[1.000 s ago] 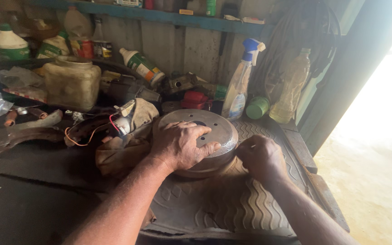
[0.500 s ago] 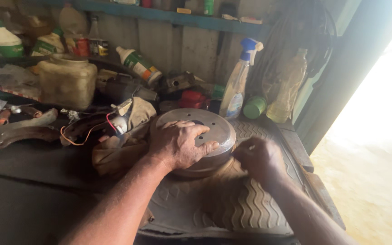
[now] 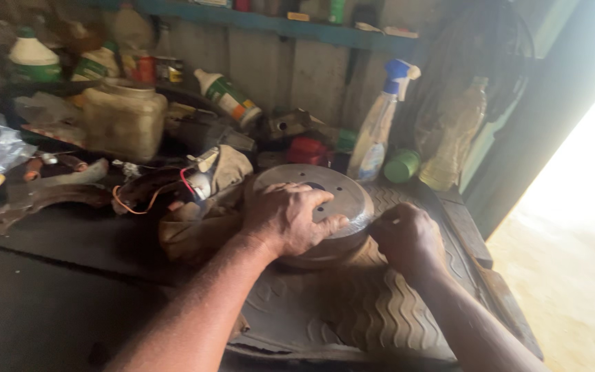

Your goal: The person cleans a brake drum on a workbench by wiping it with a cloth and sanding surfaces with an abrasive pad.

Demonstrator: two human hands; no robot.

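Left hand (image 3: 289,219) spread flat, palm down, atop the brake drum (image 3: 342,200); right hand (image 3: 408,238) curled into a fist against the drum's right rim; both forearms extended.

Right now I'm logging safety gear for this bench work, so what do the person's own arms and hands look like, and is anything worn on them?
Both forearms are bare as far as the head view shows: no sleeves. The left hand and the right hand carry no gloves, and no watch, ring or band shows. Both hands look smudged with dust or grime. The dim light hides finer detail.

right hand (image 3: 408,238) closer against drum (image 3: 315,207) side, seemingly curled tighter, left hand (image 3: 287,217) barely shifted
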